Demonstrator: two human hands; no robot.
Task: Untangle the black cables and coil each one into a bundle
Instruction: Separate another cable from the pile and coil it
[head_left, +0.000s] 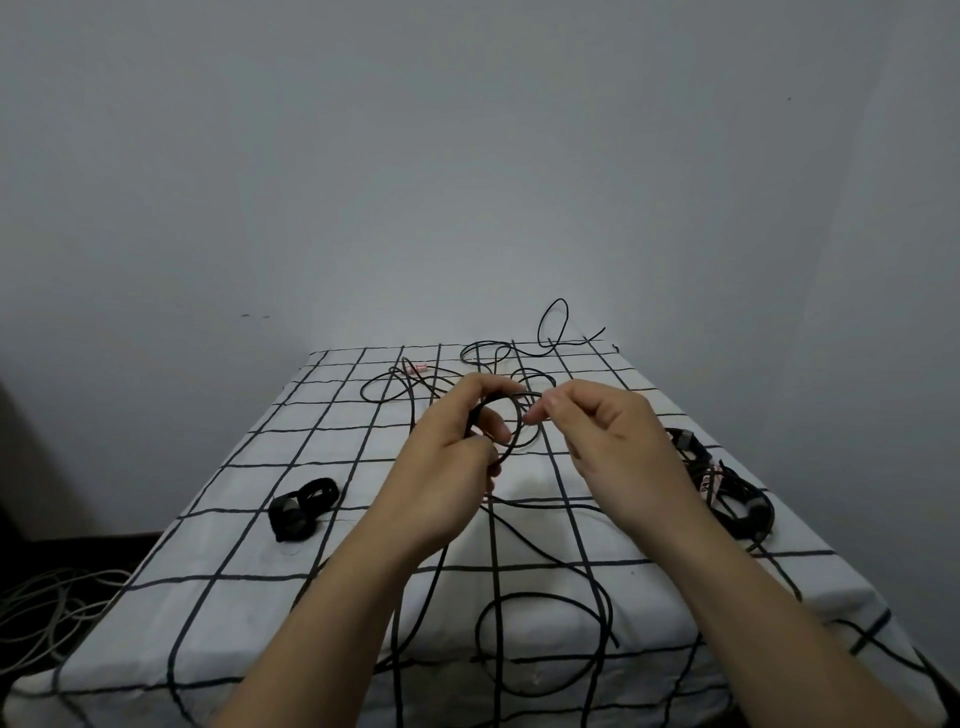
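Black, thin and round in section, the cable (518, 431) is wound into a small coil, held above the middle of the checked tablecloth (208, 571). My left hand (447, 462) grips the coil, fingers curled round its left side. My right hand (613, 441) pinches its right edge between thumb and forefinger. The slack (550, 596) drops to the near cloth in one wide loop (the left bundle (304, 506) and right bundle (727, 493) lie coiled at the sides; tangled cable (415, 382) lies far).
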